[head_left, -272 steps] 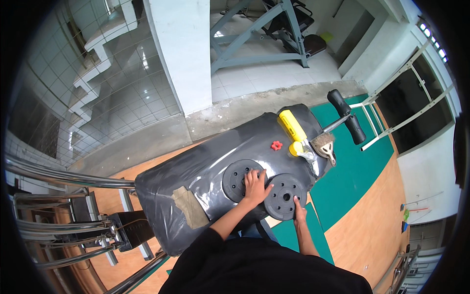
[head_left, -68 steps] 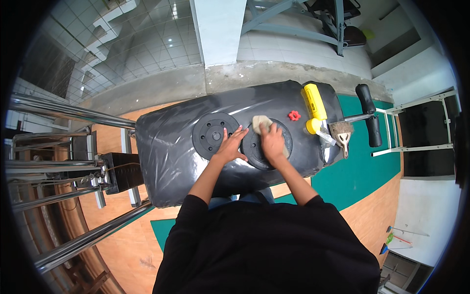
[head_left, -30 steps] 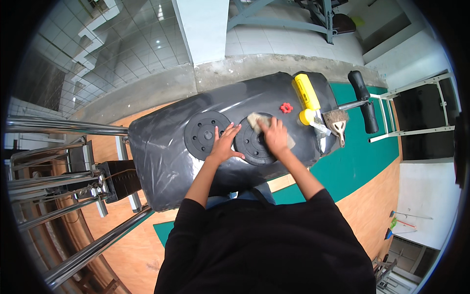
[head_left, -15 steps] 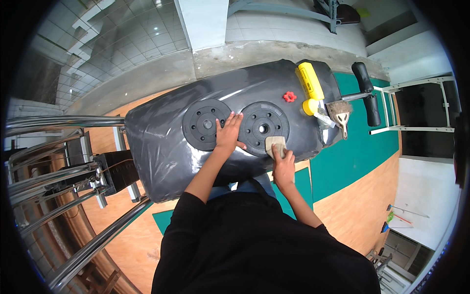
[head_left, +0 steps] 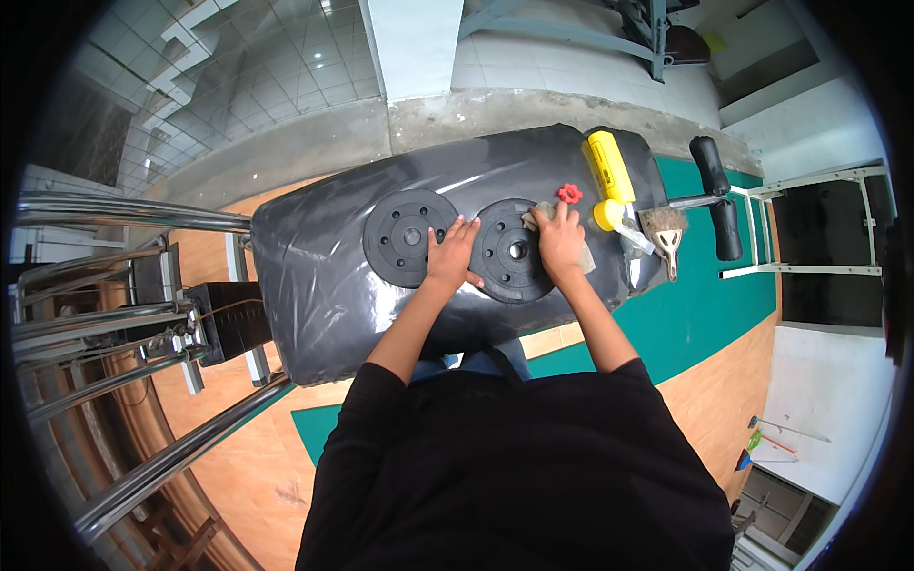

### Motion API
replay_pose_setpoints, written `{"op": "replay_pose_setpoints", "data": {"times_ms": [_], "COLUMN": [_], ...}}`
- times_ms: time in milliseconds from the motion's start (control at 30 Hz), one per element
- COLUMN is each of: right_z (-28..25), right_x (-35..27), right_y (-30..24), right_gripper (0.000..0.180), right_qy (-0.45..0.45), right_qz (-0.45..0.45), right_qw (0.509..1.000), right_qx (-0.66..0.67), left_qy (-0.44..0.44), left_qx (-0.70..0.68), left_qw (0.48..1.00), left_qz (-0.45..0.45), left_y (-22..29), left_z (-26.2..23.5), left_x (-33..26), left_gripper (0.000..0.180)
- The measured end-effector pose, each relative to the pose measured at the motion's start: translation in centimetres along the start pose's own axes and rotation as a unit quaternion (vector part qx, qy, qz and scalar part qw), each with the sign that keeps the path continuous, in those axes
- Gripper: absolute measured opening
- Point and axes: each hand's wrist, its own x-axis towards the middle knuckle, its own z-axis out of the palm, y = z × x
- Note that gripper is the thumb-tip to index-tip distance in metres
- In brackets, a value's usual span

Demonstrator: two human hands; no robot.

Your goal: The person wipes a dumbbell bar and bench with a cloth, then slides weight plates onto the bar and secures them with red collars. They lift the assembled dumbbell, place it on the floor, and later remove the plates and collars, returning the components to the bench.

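Observation:
Two round black weight plates lie flat on a padded bench [head_left: 324, 285] covered in shiny dark plastic. My left hand [head_left: 453, 255] rests with fingers spread between the left weight plate [head_left: 390, 249] and the right weight plate [head_left: 497, 276], touching both edges. Over the right side of the right plate, my right hand [head_left: 562, 238] presses down a beige cloth [head_left: 586, 259], its fingers closed on it. Part of the cloth is hidden under the hand. Just beyond my right fingertips sits a red star-shaped knob [head_left: 569, 193].
At the bench's right end lie a yellow bottle [head_left: 609, 167] with a clear nozzle and a brush [head_left: 666, 233] with a pale handle. Black foam rollers [head_left: 726, 228] stick out past that end. Chrome bars [head_left: 133, 211] reach in from the left. Green matting [head_left: 705, 314] covers part of the floor.
My right hand has slid the cloth from the right plate's near edge up to its far right side. The left hand stays in place on the plates.

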Motion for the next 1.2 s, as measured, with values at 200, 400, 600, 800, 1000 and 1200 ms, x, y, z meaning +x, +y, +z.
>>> {"op": "replay_pose_setpoints", "data": {"times_ms": [200,400,600,800,1000,1200], "right_z": [1.1,-1.6,-4.5,-0.3,-0.2,-2.6], "right_x": [-8.7,-15.5,-11.1,-2.9,-7.5,-10.0], "right_y": [1.5,-2.8,-0.4,0.8,-5.5,-1.8], "right_gripper": [0.046,0.052,0.036,0.039,0.041,0.034], "right_qy": [-0.001,-0.098,-0.064,0.023,-0.004,-0.139], "right_qz": [0.060,0.042,0.014,0.122,0.010,-0.003], "right_qw": [0.995,0.958,0.896,0.981,0.993,0.912], "right_qx": [0.085,0.267,0.440,0.147,0.115,0.385], "left_qy": [0.006,0.001,-0.004,0.003,0.012,0.007], "left_qx": [-0.006,0.001,-0.011,-0.005,-0.026,-0.005], "left_qw": [1.000,1.000,1.000,1.000,1.000,1.000], "left_qz": [-0.010,-0.010,-0.005,0.004,0.009,0.026], "left_y": [0.1,0.1,-0.4,-0.3,-0.4,-0.8], "left_z": [0.6,0.5,0.6,0.5,0.5,0.9], "left_x": [0.1,0.1,0.0,0.3,-0.1,0.3], "left_gripper": [0.120,0.120,0.121,0.122,0.117,0.119]}}
